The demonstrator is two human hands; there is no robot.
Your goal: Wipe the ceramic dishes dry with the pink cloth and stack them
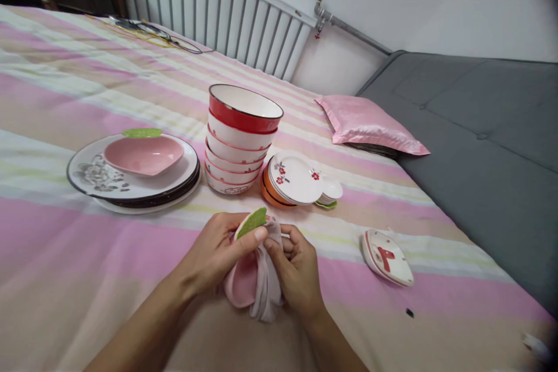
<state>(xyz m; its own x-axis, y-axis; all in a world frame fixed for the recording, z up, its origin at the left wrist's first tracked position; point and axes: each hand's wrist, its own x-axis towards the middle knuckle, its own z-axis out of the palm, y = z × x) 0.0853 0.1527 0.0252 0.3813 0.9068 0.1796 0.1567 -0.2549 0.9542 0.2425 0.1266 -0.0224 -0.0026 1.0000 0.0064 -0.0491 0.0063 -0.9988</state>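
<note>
Close in front of me, my left hand (224, 250) grips a small pink dish (242, 282) by its green leaf-shaped edge, thumb on the leaf. The dish is tilted up on its side. My right hand (299, 267) is closed on a pale cloth (267, 290), which is pressed against the dish's right side and hangs down over it. Part of the dish is hidden behind the cloth and fingers. Just beyond my hands rises a tall stack of bowls (244, 142), a red one on top.
At left, a similar pink dish (143, 155) lies on stacked plates (82, 165). Right of the bowls are small flowered plates (299, 177) on an orange bowl (272, 189) and little white dishes (331, 188). Square dishes (390, 258) lie right. A pink pillow (370, 122) rests by the grey headboard (471, 128).
</note>
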